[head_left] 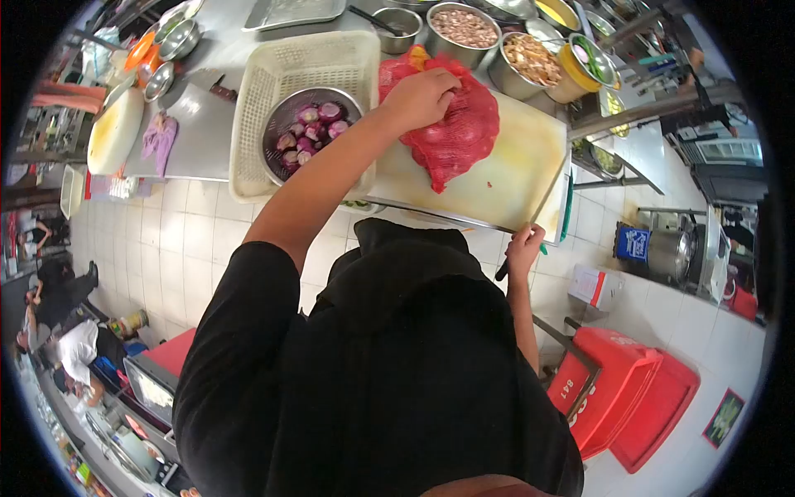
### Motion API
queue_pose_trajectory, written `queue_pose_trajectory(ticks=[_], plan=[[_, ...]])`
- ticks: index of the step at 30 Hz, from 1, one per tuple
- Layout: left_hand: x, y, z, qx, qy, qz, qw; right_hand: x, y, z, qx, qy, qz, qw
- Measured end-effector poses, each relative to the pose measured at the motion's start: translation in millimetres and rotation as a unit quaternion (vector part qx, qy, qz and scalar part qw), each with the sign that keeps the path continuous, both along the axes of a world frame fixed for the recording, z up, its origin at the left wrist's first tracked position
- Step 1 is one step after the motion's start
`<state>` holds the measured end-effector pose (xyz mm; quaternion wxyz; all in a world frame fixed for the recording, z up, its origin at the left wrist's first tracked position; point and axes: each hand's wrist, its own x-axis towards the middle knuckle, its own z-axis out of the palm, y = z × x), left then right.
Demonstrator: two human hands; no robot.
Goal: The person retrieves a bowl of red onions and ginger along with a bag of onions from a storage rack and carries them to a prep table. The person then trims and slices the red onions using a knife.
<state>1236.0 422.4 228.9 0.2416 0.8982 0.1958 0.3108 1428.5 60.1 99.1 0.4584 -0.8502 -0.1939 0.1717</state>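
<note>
Black-handled knife (502, 271) in the right hand (523, 248), fingers closed around the grip, held out by the near edge of the cutting board (530, 157), probably to keep the blade well apart from the other hand. Just past that, the red mesh bag (465, 124) is slumped on the board, with the left hand (422, 99) on top, fingers partly curled; can't tell if they've pinched any mesh, but it looks like they're steadying it. A colander (283, 116) of purple onions (313, 130) sits in the white basket (246, 124) beside the board, likely for easy reach. Filled pots (451, 53) stand farther back on the steel surface (199, 124).
</note>
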Motion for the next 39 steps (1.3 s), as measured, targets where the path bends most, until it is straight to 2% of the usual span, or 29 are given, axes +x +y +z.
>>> queue_pose_trajectory(ticks=[3, 6, 9, 13, 16, 19, 22, 25, 28, 31, 33, 35, 38, 39], plan=[[3.7, 11.6, -3.9, -0.002, 0.073, 0.028, 0.997, -1.7, 9.7, 0.5, -0.020, -0.005, 0.014, 1.000], [18.7, 17.1, -15.8, 0.026, 0.098, 0.017, 0.995, 1.7, 6.4, -0.7, -0.012, 0.000, 0.019, 1.000], [7.6, 29.7, -18.8, 0.035, 0.144, 0.024, 0.989, -1.1, 25.5, 13.8, -0.012, 0.049, 0.046, 0.998], [-0.6, 25.1, -12.2, 0.012, 0.194, 0.031, 0.980, 1.4, 30.2, 23.9, 0.027, 0.175, 0.043, 0.983], [3.9, 20.3, -8.9, 0.004, 0.222, 0.065, 0.973, -5.7, 15.4, 39.9, 0.009, 0.192, 0.107, 0.975], [8.9, 8.4, 4.3, -0.007, 0.242, 0.099, 0.965, -18.4, -10.0, 75.3, -0.067, 0.237, 0.214, 0.945], [1.5, 5.1, 3.6, 0.012, 0.204, 0.144, 0.968, -22.8, -37.5, 59.1, -0.086, 0.184, 0.312, 0.928], [-6.9, 3.7, -0.1, 0.025, 0.194, 0.177, 0.964, -19.6, -43.2, 55.5, -0.076, 0.236, 0.316, 0.916], [-1.5, -0.2, -5.0, 0.040, 0.212, 0.184, 0.959, 2.2, -42.3, 66.1, -0.071, 0.253, 0.272, 0.926], [6.3, -4.4, -7.1, 0.041, 0.230, 0.183, 0.955, 34.8, -47.0, 66.7, -0.052, 0.342, 0.142, 0.927], [6.2, -5.5, -7.1, 0.039, 0.229, 0.181, 0.956, 54.6, -55.2, 47.2, -0.010, 0.288, 0.083, 0.954], [0.4, -2.8, -7.2, 0.044, 0.222, 0.179, 0.957, 64.8, -58.3, 50.7, -0.008, 0.247, 0.071, 0.966], [-7.6, -0.4, -5.6, -0.051, 0.268, 0.226, 0.935, 68.8, -65.9, 59.8, -0.002, 0.263, 0.122, 0.957], [-9.6, -2.3, -7.1, -0.050, 0.221, 0.249, 0.941, 69.6, -67.0, 61.8, -0.002, 0.265, 0.151, 0.952]])
